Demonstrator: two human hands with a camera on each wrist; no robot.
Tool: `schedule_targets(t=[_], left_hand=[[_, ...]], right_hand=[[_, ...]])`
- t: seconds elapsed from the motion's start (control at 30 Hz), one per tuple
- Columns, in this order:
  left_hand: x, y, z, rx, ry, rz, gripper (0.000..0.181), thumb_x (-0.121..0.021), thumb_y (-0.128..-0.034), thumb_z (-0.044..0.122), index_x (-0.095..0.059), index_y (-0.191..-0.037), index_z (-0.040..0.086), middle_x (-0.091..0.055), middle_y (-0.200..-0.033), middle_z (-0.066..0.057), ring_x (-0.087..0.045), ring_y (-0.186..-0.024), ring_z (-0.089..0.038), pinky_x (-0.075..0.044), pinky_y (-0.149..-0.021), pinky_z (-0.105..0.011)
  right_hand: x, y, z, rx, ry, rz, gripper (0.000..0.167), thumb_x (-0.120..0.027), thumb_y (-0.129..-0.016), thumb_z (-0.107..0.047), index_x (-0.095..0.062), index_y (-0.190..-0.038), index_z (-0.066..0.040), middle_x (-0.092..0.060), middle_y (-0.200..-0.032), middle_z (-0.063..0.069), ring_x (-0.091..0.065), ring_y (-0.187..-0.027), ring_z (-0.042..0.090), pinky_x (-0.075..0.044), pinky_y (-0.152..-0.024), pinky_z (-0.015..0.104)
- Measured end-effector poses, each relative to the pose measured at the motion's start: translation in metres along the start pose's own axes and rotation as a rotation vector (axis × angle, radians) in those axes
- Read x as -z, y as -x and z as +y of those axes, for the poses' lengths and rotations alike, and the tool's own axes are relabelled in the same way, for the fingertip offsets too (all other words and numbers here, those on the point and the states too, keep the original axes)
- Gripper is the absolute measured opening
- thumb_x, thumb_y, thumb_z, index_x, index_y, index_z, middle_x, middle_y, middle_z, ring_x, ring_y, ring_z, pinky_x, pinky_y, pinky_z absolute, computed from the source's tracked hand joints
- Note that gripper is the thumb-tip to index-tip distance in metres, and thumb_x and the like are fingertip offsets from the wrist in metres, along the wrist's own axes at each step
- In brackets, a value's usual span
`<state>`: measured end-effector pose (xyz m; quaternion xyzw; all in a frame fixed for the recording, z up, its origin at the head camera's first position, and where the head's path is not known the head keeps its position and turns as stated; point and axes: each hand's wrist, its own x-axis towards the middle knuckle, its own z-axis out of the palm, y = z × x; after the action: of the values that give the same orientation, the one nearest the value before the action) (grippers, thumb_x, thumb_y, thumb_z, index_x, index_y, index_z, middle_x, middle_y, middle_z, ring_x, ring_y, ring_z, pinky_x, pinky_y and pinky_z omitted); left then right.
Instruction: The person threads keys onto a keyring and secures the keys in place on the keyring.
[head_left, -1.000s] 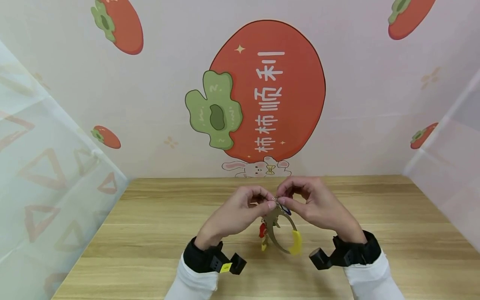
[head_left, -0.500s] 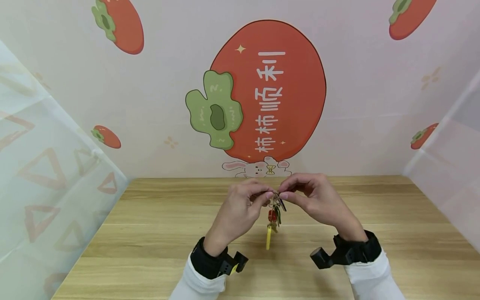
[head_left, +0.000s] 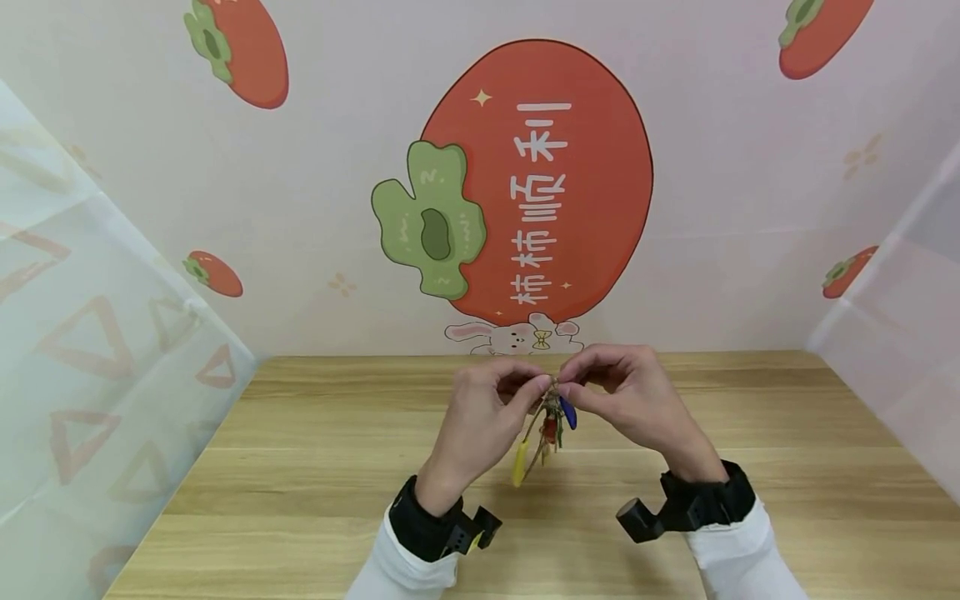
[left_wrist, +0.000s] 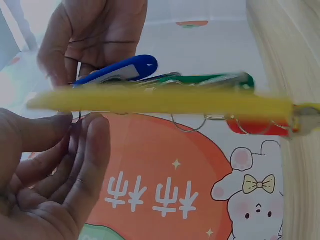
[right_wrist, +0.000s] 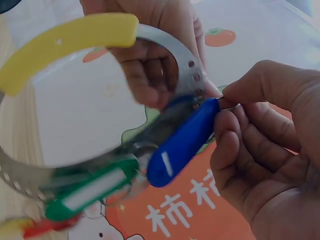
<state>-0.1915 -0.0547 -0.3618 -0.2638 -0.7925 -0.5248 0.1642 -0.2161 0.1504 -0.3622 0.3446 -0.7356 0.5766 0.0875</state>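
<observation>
A large metal key ring [right_wrist: 165, 41] with a row of holes and a yellow curved grip [head_left: 521, 463] hangs between both hands above the table. My left hand [head_left: 487, 417] pinches its upper part with thumb and fingers. My right hand [head_left: 637, 400] pinches the thin split ring of a blue key tag [right_wrist: 182, 145], close to the left fingertips. A green key tag [right_wrist: 92, 187] and a red key tag [left_wrist: 257, 127] dangle from the big ring on small rings. The exact spot where the split ring meets the big ring is partly hidden by fingers.
A wooden table [head_left: 300, 483] lies beneath the hands. Behind it rises a pale backdrop [head_left: 720, 275] printed with persimmons and a rabbit. White sheets stand on both sides. Each wrist wears a black camera band [head_left: 705, 500].
The key ring has turned from nearly face-on to nearly edge-on, and its yellow grip has swung from right to left. Both hands have risen slightly, still pinching; the left has rotated.
</observation>
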Motion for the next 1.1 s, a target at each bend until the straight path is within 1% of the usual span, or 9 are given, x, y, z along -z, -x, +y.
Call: schedule_targets(t=[0.1, 0.2, 0.33, 0.47, 0.6, 0.7, 0.87, 0.97, 1.1], left_hand=[[-0.0002, -0.001, -0.0008, 0.048, 0.043, -0.034, 0.01, -0.068, -0.0977, 0.008, -0.075, -0.098, 0.001, -0.072, -0.085, -0.005, -0.068, -0.069, -0.014, -0.059, -0.066, -0.026], [0.0008, -0.0017, -0.0014, 0.1, 0.079, -0.076, 0.012, -0.067, -0.0987, 0.008, -0.075, -0.098, 0.0, -0.072, -0.084, -0.008, -0.069, -0.068, -0.013, -0.059, -0.066, -0.026], [0.0025, -0.0013, -0.0017, 0.125, 0.056, -0.1, 0.012, -0.066, -0.0987, 0.008, -0.076, -0.096, 0.001, -0.073, -0.083, -0.007, -0.068, -0.067, -0.01, -0.058, -0.066, -0.026], [0.0023, -0.0003, -0.0006, 0.058, -0.024, -0.063, 0.011, -0.067, -0.0969, 0.005, -0.076, -0.091, 0.002, -0.068, -0.074, 0.0, -0.063, -0.064, -0.008, -0.055, -0.061, -0.025], [0.0012, 0.0008, 0.0, -0.025, -0.123, -0.036, 0.009, -0.069, -0.0941, 0.001, -0.077, -0.089, 0.002, -0.062, -0.069, 0.003, -0.055, -0.059, -0.006, -0.05, -0.054, -0.024], [0.0004, 0.0009, -0.0013, -0.081, -0.192, -0.035, 0.008, -0.071, -0.0923, -0.001, -0.078, -0.09, 0.003, -0.066, -0.072, 0.002, -0.052, -0.057, -0.006, -0.045, -0.05, -0.022], [-0.0002, 0.0004, -0.003, -0.201, -0.306, -0.022, 0.007, -0.071, -0.0923, -0.001, -0.077, -0.09, 0.003, -0.071, -0.08, -0.002, -0.056, -0.06, -0.007, -0.046, -0.053, -0.018], [-0.0003, 0.0007, -0.003, -0.209, -0.316, -0.016, 0.004, -0.07, -0.0941, 0.002, -0.074, -0.093, 0.003, -0.07, -0.082, -0.002, -0.06, -0.065, -0.008, -0.049, -0.057, -0.018], [0.0008, 0.001, -0.0022, -0.142, -0.224, -0.026, 0.003, -0.07, -0.0947, 0.002, -0.073, -0.097, 0.001, -0.07, -0.084, -0.002, -0.063, -0.07, -0.008, -0.054, -0.064, -0.021]], right_hand=[[-0.0004, 0.0002, 0.0009, 0.005, -0.015, 0.009, 0.015, -0.07, -0.087, 0.012, -0.074, -0.095, 0.0, -0.072, -0.089, 0.008, -0.066, -0.079, 0.018, -0.057, -0.073, 0.026], [-0.0007, 0.0005, 0.0014, 0.012, -0.026, 0.007, 0.015, -0.07, -0.087, 0.013, -0.074, -0.095, 0.0, -0.072, -0.089, 0.009, -0.066, -0.08, 0.018, -0.057, -0.073, 0.026], [0.0009, 0.0011, 0.0015, 0.003, -0.027, -0.011, 0.013, -0.072, -0.089, 0.008, -0.074, -0.097, -0.001, -0.073, -0.091, 0.011, -0.068, -0.08, 0.021, -0.057, -0.073, 0.027], [0.0043, 0.0016, 0.002, -0.001, 0.004, -0.014, 0.014, -0.072, -0.089, 0.009, -0.074, -0.099, 0.0, -0.073, -0.092, 0.013, -0.07, -0.081, 0.019, -0.058, -0.073, 0.026], [0.0038, 0.002, 0.0022, 0.025, 0.07, 0.011, 0.018, -0.071, -0.088, 0.012, -0.074, -0.097, -0.002, -0.073, -0.092, 0.009, -0.07, -0.083, 0.017, -0.058, -0.076, 0.026], [0.0016, 0.0019, 0.0014, 0.057, 0.105, 0.026, 0.017, -0.071, -0.088, 0.011, -0.074, -0.097, -0.003, -0.073, -0.093, 0.008, -0.069, -0.084, 0.019, -0.058, -0.076, 0.026], [-0.0007, 0.0006, 0.0004, 0.105, 0.116, 0.043, 0.016, -0.071, -0.088, 0.012, -0.073, -0.097, -0.001, -0.072, -0.092, 0.009, -0.068, -0.083, 0.02, -0.057, -0.073, 0.025], [-0.0012, -0.0001, 0.0001, 0.126, 0.11, 0.049, 0.019, -0.07, -0.088, 0.013, -0.072, -0.097, -0.003, -0.072, -0.091, 0.009, -0.067, -0.082, 0.018, -0.057, -0.073, 0.024], [-0.0015, -0.0006, -0.0005, 0.134, 0.104, 0.048, 0.019, -0.07, -0.088, 0.013, -0.072, -0.098, -0.002, -0.072, -0.092, 0.01, -0.067, -0.082, 0.021, -0.057, -0.075, 0.025]])
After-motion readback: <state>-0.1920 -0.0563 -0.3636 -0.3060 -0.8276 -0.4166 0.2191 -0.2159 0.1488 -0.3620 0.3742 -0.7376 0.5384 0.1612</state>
